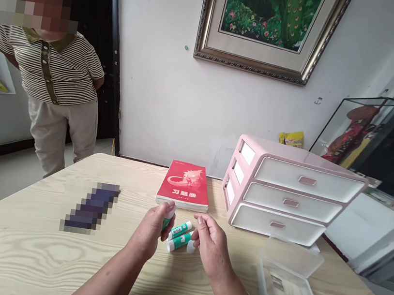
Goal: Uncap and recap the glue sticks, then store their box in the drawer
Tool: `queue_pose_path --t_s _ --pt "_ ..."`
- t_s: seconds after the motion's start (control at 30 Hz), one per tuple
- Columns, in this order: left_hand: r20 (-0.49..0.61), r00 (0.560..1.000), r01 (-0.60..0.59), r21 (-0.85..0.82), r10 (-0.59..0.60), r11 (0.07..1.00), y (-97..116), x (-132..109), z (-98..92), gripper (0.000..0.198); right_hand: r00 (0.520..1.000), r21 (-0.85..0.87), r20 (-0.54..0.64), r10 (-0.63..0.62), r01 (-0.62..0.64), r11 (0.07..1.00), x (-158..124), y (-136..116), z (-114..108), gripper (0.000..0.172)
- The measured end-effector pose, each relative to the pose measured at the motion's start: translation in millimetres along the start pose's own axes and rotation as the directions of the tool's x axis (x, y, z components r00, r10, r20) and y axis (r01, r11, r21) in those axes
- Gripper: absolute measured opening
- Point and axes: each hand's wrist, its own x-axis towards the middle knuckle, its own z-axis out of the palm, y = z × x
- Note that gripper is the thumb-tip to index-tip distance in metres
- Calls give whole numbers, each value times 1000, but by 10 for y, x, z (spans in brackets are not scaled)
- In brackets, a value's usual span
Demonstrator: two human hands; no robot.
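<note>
Right hand (210, 247) pinches white cap (190, 247) — left hand (152, 226) grips glue stick (168, 217).

One camera, worn on the head, looks forward and down over a table (21, 250). It sits close above the near edge, so the left hand (150, 231) and right hand (210, 247) enter from the bottom, near the lens. It faces a wall (161, 89) across the table, where a drawer unit (285, 194) stands right of centre. A person (57, 98) stands at far left. The frame is tilted slightly.
</note>
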Motion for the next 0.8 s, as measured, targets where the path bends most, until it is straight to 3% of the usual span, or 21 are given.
queue_pose_path --t_s 0.17,0.3,0.43,0.5,0.57,0.7,0.73,0.8 --pt "-68 998 4 -115 -12 993 56 5 36 49 1000 45 9 -9 9 999 -5 3 11 50" --pt "-64 997 25 -160 -36 987 18 4 73 49 992 22 30 -120 119 993 -87 -80 55 41" --pt "58 994 104 -126 -97 987 -86 -77 166 49 931 -131 64 -360 365 922 -197 -181 101 32" --pt "154 983 113 -109 -95 988 -115 -148 224 46 902 -195 69 -426 431 881 -246 -220 110 32" --pt "275 959 97 -109 -64 989 -111 -220 270 45 896 -229 64 -439 442 867 -295 -259 96 30" --pt "489 871 59 -34 -35 998 -69 -302 294 50 920 -268 81 -384 391 881 -436 -399 -81 26" --pt "501 865 34 -10 -24 999 -71 -302 285 51 922 -292 87 -377 385 875 -475 -448 -174 27" --pt "452 892 -8 15 0 1000 -95 -274 251 51 921 -393 86 -381 383 836 -540 -542 -434 30"
